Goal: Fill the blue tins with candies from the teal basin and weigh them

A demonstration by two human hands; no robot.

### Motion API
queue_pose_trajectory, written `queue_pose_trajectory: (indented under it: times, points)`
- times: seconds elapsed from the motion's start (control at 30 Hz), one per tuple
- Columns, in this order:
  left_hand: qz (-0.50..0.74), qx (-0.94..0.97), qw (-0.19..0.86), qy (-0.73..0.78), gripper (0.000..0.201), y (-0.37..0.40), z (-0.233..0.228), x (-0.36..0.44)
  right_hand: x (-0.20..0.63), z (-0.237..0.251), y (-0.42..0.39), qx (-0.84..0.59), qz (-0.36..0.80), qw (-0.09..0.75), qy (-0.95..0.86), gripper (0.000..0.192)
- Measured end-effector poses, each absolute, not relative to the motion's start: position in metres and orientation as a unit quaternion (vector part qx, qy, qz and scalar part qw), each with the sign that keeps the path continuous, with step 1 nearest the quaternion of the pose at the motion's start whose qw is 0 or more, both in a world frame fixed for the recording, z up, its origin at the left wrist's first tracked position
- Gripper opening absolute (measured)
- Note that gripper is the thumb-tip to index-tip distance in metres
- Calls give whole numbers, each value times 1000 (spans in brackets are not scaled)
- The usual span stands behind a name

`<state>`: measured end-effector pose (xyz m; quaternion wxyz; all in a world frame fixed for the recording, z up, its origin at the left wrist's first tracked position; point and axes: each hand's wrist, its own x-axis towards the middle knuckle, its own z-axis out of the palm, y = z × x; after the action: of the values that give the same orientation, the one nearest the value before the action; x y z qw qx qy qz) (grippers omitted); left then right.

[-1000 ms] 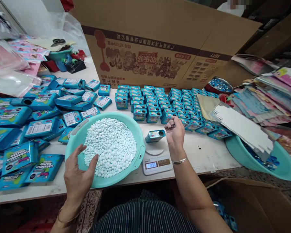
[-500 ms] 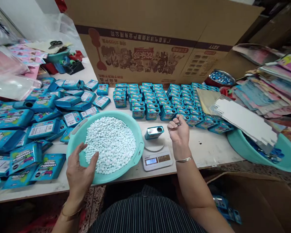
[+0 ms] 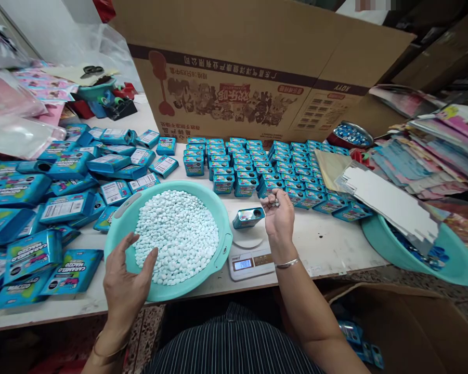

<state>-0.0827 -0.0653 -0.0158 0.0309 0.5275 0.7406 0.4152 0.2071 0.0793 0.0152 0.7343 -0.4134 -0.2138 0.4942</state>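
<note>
My left hand (image 3: pixel 127 275) is open, thumb and fingers apart, over the near left rim of a turquoise basin (image 3: pixel 223 244). Small pale candies (image 3: pixel 177 234) fill that basin. My right hand (image 3: pixel 280 221) is closed, with a few candies (image 3: pixel 275 203) showing at its fingertips. Just left of those fingers, a blue tin (image 3: pixel 248 217) with a round hole in its top stands on a small digital scale (image 3: pixel 253 266). The scale's lit display appears to read 148.1. Nothing else touches the tin.
Upright blue tins (image 3: pixel 245 183) stand in rows behind the scale, before a large cardboard box (image 3: pixel 234 67). A loose heap of tins (image 3: pixel 68 208) lies left. On the right, white card sheets (image 3: pixel 390 200) rest across another turquoise basin (image 3: pixel 462 262). An open carton (image 3: pixel 421 327) sits below.
My right hand has moved slightly left, closer to the tin, and candies now show at its fingertips. My left hand stays nearly still. The camera view has shifted a little.
</note>
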Motion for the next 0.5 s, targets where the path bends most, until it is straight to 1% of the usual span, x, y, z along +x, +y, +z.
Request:
queue_pose_trajectory:
  times: [0.3, 0.5]
  points:
    - [419, 530, 29, 737, 58, -65, -15, -84, 203, 13, 79, -421, 481, 740, -207, 14]
    - [417, 528, 28, 739, 59, -66, -16, -82, 204, 21, 82, -408, 504, 742, -170, 16]
